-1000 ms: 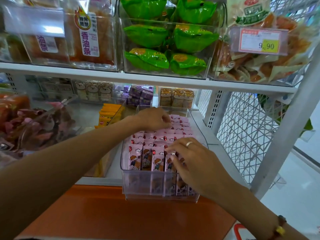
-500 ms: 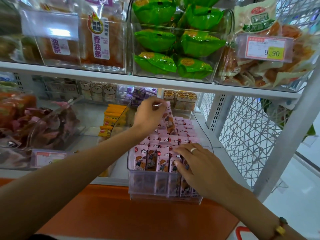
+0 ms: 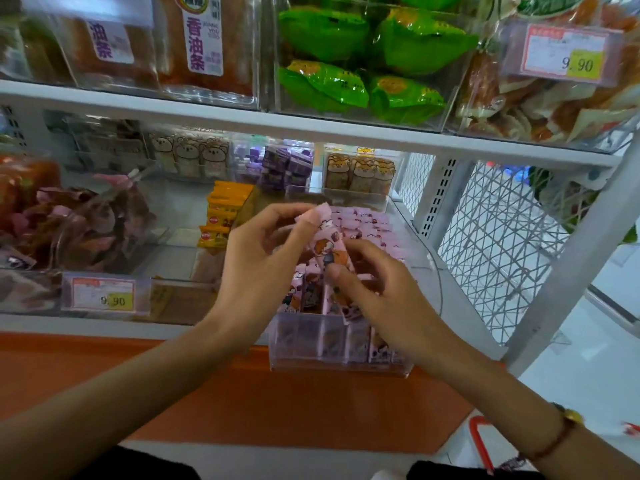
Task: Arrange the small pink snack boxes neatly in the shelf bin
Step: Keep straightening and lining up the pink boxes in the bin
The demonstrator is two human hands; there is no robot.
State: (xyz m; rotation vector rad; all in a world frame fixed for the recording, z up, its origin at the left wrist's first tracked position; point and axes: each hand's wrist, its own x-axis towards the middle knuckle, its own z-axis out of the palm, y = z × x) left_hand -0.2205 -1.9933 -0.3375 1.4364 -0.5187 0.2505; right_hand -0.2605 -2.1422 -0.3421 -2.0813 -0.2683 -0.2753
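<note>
A clear plastic bin [image 3: 341, 358] stands at the front of the lower shelf, filled with rows of small pink snack boxes [image 3: 367, 225] printed with cartoon figures. One pink snack box [image 3: 327, 245] is held tilted above the bin. My left hand [image 3: 263, 268] pinches its upper end between thumb and fingers. My right hand [image 3: 377, 292] touches its lower end with the thumb and fingertips, over the front row of boxes. Both hands hide most of the bin's middle.
Yellow-orange packets [image 3: 221, 216] sit just left of the bin, and a bin of dark red snack bags [image 3: 76, 223] further left. The upper shelf [image 3: 311, 128] overhangs with green packets [image 3: 346, 84]. A white mesh panel [image 3: 502, 244] closes the right side. An orange ledge [image 3: 242, 389] runs below.
My left hand lifted one pink box from the back of the bin and brought it forward. My right hand rose from the front row to meet it.
</note>
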